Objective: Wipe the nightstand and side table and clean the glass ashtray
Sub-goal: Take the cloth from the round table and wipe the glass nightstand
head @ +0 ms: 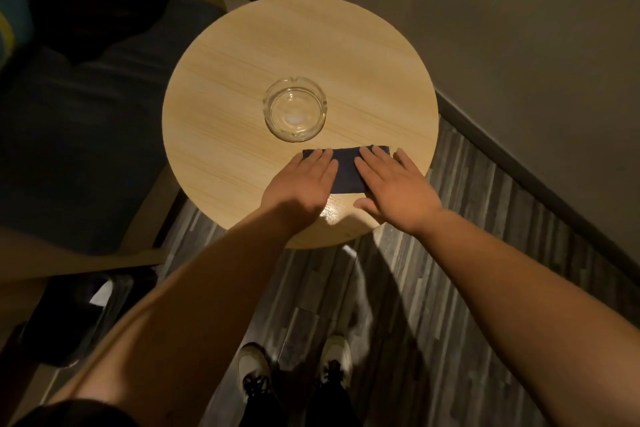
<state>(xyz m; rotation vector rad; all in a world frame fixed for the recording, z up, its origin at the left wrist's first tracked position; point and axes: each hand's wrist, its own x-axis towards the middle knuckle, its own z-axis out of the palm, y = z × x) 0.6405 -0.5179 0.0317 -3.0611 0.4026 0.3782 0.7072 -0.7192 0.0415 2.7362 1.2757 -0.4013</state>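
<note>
Round wooden side table (242, 45) seen from above, light grain, set in a corner w/ a plain wall behind and to the right. Glass ashtray (294, 109) sits upright near the table's centre, clear, looks empty, w/ a pale glare spot in its bottom. Nothing is touching it.

Dark cloth (346, 168), folded into a flat rectangle, lies on the table just in front of the ashtray, close to it but apart, toward the near edge.

Both hands are on the cloth, palms down. Left hand (299, 184) covers the cloth's left end, fingers straight and together, pressed flat, not curled round anything. Right hand (394, 184) covers the right end, fingers spread a bit and laid flat too, thumb out on the bare wood near the table edge. Neither hand is clenched or pinching; the 2 just press the cloth down. A strip of cloth shows between them.

Small shiny patch on the wood between the wrists, at the near edge.

Below: grey plank floor (467, 270), 2 light shoes (256, 371) w/ dark laces, dark trousers. Left of the table there's a dark upholstered seat (69, 149) in a wooden frame; what lies on it is too dim to make out.
</note>
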